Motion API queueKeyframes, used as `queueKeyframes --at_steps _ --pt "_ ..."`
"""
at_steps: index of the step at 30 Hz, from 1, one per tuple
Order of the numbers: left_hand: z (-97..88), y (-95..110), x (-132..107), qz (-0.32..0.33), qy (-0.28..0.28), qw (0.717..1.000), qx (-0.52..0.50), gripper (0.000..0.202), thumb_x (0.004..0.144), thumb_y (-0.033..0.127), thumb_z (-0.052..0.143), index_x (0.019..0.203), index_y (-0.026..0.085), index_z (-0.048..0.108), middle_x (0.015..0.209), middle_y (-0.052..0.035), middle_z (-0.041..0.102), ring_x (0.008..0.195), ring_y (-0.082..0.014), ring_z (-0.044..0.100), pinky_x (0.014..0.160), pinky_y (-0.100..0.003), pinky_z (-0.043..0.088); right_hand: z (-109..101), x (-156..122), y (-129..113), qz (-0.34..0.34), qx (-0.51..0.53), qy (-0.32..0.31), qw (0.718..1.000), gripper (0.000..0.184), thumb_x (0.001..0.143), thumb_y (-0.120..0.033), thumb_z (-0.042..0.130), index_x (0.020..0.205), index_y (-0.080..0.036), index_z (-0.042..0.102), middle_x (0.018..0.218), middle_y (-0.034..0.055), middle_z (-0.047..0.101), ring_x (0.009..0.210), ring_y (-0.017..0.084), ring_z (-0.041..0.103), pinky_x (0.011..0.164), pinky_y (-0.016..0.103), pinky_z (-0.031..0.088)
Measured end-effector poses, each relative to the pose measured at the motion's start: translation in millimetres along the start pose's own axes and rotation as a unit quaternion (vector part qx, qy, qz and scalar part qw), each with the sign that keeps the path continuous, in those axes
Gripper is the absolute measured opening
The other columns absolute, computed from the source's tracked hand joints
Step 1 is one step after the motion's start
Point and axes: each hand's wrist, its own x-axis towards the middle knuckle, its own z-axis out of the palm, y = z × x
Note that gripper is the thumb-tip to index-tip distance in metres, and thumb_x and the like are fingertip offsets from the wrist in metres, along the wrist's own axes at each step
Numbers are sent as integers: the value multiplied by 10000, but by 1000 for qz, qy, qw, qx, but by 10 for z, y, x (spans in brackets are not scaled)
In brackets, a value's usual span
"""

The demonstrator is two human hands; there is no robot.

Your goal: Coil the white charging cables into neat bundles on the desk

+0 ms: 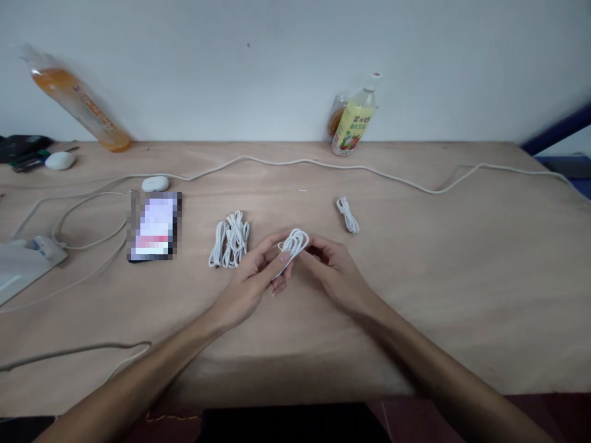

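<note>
Bottle (80, 104) of orange drink far out to the left of the grip, leaning against the wall at the back of the table (415, 295). White mouse-shaped object (60, 160) below it, near the table's left edge. Power strip (28, 255) lower down at the far left, cords trailing off it. Small white oval case (155, 183) next, and just below that a phone (154, 226), screen up, well to the left of the hands. Closer in, pile of coiled white cables (229, 240) lying flat, just beside the left knuckles but apart from them.

Now the grip itself: left hand (252, 280) closed on a looped white cable (292, 246), thumb pressed on top, fingers curled beneath, holding the coil just above the tabletop. Right hand (333, 271) meeting it from the other side, fingertips pinching the same coil at its right edge. Both hands clamped on that one bundle, centre of the table.

Up and to the right of the grip, single bundled cable (348, 215) lying alone, well apart. Further back, yellow-labelled bottle (355, 117) standing by the wall. Long white cord (392, 175) snaking across the table behind everything, left to right.
</note>
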Motion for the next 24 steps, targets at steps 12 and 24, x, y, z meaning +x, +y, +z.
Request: queueKeyframes --at_steps 12,24 --pt "37 49 -134 10 -39 985 170 719 1017 348 707 1684 252 454 784 27 649 694 -158 554 613 -270 431 -4 42 1 96 121 54 987 349 827 -566 903 904 -233 832 882 14 764 740 158 639 669 293 510" --pt "-80 -58 -36 208 11 835 510 251 1118 203 503 1301 190 675 1259 -134 759 1210 -287 721 1078 -495 587 -103 78 -49 -7 10 177 984 211 849 -442 869 810 -240 820 652 -21 627 613 142 510 567 299 403"
